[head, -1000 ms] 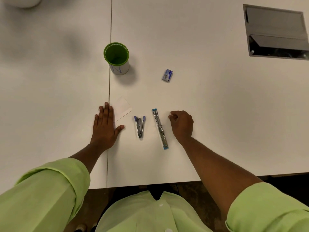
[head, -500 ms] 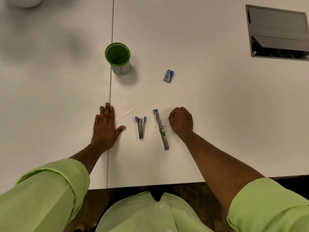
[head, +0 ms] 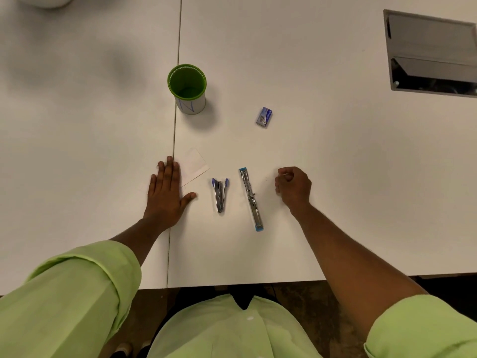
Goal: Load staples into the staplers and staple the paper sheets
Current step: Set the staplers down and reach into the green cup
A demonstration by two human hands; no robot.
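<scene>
Two staplers lie on the white table [head: 335,202] between my hands. The small blue-tipped stapler [head: 220,194] is splayed in a narrow V. The longer stapler [head: 251,198], with light-blue ends, lies swung fully open in a straight line. A white paper sheet [head: 195,164] sits left of them, and my left hand [head: 165,195] rests flat on its lower left part. Right of the long stapler, my right hand [head: 294,186] is curled, fingertips pinched on a thin pale sliver that looks like staples. One loose staple [head: 266,178] lies between hand and stapler. A blue staple box [head: 264,117] sits farther back.
A green-rimmed cup [head: 187,89] stands behind the paper, on the seam between two tabletops. A recessed metal cable hatch [head: 429,51] is set into the table at the far right. The table's front edge runs just before my body.
My right hand has drawn away to the right from the long stapler's far end, still curled. A loose staple now shows on the table. My left hand and both staplers have not moved.
</scene>
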